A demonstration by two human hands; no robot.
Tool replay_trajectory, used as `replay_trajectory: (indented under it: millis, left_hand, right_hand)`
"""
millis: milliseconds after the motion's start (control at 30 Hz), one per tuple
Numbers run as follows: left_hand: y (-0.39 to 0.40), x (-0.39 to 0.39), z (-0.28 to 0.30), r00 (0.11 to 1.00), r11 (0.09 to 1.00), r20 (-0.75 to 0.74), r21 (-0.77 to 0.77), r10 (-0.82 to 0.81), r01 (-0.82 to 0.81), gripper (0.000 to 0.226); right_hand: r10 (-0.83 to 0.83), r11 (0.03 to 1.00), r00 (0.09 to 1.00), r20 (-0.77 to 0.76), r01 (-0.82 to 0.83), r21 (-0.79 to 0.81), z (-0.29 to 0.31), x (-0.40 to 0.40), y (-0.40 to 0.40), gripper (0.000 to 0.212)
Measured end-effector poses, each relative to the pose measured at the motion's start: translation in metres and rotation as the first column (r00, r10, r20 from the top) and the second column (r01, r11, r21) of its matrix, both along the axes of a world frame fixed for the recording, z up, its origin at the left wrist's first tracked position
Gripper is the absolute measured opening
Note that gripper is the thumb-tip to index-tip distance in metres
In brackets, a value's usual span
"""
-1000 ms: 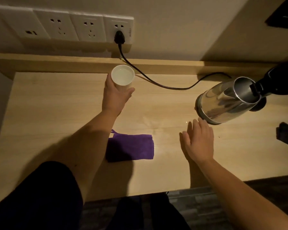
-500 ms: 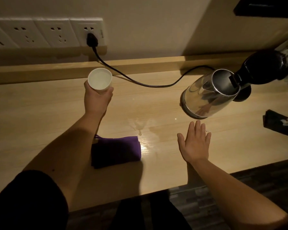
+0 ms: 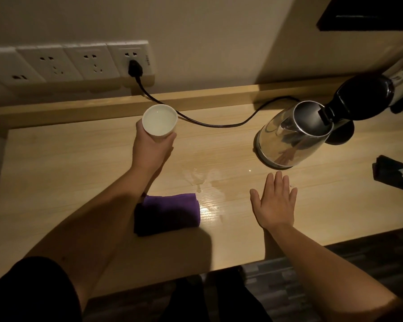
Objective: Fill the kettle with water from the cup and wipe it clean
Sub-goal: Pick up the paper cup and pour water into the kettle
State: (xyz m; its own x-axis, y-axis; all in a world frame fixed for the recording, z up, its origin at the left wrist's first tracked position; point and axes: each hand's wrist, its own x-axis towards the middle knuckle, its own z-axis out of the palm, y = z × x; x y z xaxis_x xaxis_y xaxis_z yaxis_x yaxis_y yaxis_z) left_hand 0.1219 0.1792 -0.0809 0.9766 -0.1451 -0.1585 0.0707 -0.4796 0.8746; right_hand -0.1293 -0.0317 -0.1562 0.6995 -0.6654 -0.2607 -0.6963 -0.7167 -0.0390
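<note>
A row of white wall sockets is mounted at the upper left, above the wooden ledge of the table. A black plug sits in the rightmost socket, and its black cord runs across the tabletop toward the kettle.

The left hand holds the white cup upright, fingers and thumb wrapped around its lower wall. The cup contains water and is positioned above the rear of the table, well apart from the kettle.

A folded purple cloth lies on the table near the front edge, partly covered by the left forearm. To its right, a patch of spilled water glistens on the wood.

The right hand is spread flat, palm down, fingers straight and slightly apart, holding nothing. It lies just in front of the kettle; contact with the table surface cannot be confirmed.

The steel kettle stands at the right rear of the table with its black lid hinged open. A dark object lies at the far right edge.
</note>
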Motion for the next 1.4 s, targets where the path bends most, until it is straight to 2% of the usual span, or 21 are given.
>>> replay_trajectory:
  millis: [267, 467, 667, 1000, 1400]
  left_hand:
    - [-0.05, -0.011, 0.036, 0.944, 0.945, 0.049, 0.009, -0.328, 0.328, 0.087]
    - [-0.094, -0.017, 0.063, 0.872, 0.879, 0.114, 0.048, -0.477, 0.474, 0.086]
    - [-0.137, -0.023, 0.087, 0.768, 0.786, 0.167, 0.171, -0.618, 0.594, 0.087]
    - [-0.177, -0.019, 0.101, 0.606, 0.642, 0.217, 0.326, -0.765, 0.694, 0.08]
    - [-0.199, -0.014, 0.104, 0.478, 0.512, 0.196, 0.444, -0.856, 0.735, 0.077]
  right_hand:
    - [0.004, 1.0, 1.0, -0.015, -0.004, 0.002, 0.0, 0.0, 0.0, 0.082]
    - [0.015, 1.0, 0.999, -0.03, -0.014, 0.013, 0.001, 0.0, -0.002, 0.083]
    - [0.015, 1.0, 1.0, -0.018, -0.015, 0.02, 0.005, 0.0, -0.002, 0.086]
    - [0.013, 0.998, 1.0, -0.021, -0.012, 0.057, 0.002, -0.001, -0.003, 0.082]
    - [0.013, 0.997, 1.0, -0.023, -0.012, 0.072, 0.001, 0.0, -0.007, 0.082]
